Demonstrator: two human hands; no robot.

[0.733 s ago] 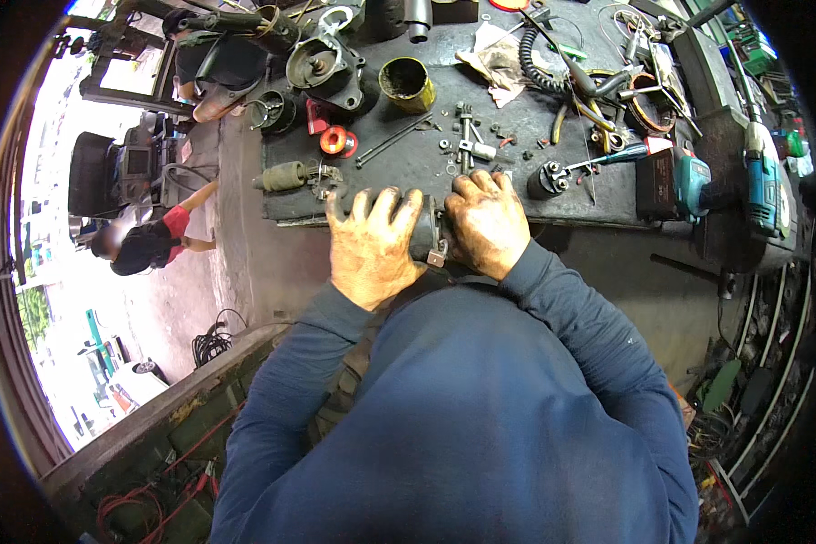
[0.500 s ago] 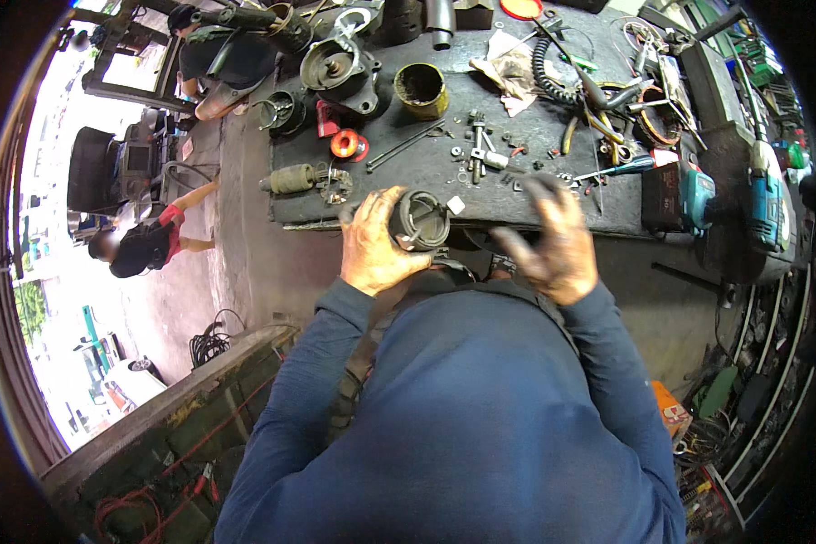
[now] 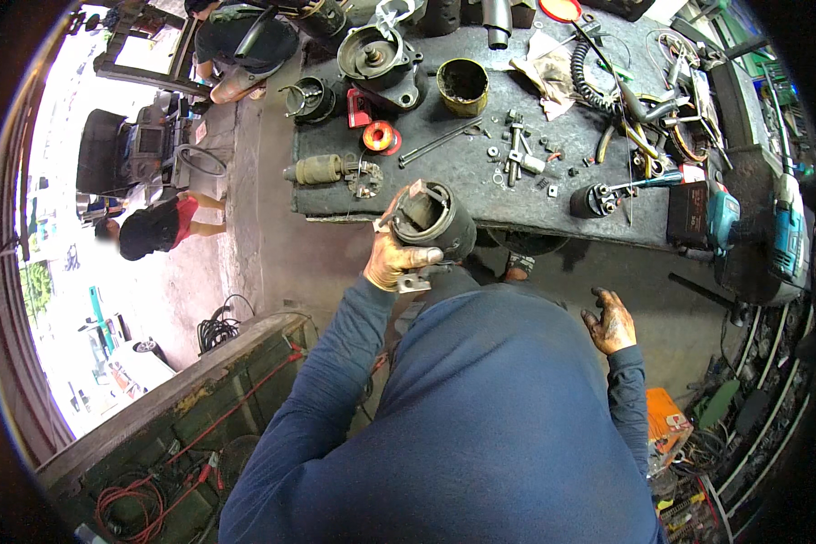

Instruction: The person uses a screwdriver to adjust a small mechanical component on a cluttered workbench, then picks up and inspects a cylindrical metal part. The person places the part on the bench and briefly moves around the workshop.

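My left hand (image 3: pixel 392 261) is wrapped round a dark, hollow cylindrical motor housing (image 3: pixel 458 234). It is held in front of the bench's near edge, its open end tilted up, with small metal tabs at the rim. A metal bracket shows below my fingers. My right hand (image 3: pixel 613 325), blackened with grease, hangs below the bench edge on the right with its fingers apart and nothing in it. Nearest to it on the bench stands a small dark round part (image 3: pixel 594 200) beside a screwdriver (image 3: pixel 648 180). A motor armature (image 3: pixel 319 170) lies at the left bench edge.
On the black workbench (image 3: pixel 508 204) are bolts and nuts (image 3: pixel 519 150), a yellowish can (image 3: pixel 463 88), a metal housing (image 3: pixel 372 56), a solder spool (image 3: pixel 380 137) and a rag (image 3: pixel 549 76). A teal cordless drill (image 3: pixel 787 231) sits right. Other people are off to the left.
My left hand has turned the motor housing, so more of its side shows. My right hand has moved back from the bench toward me. A dark round part now stands by the screwdriver.
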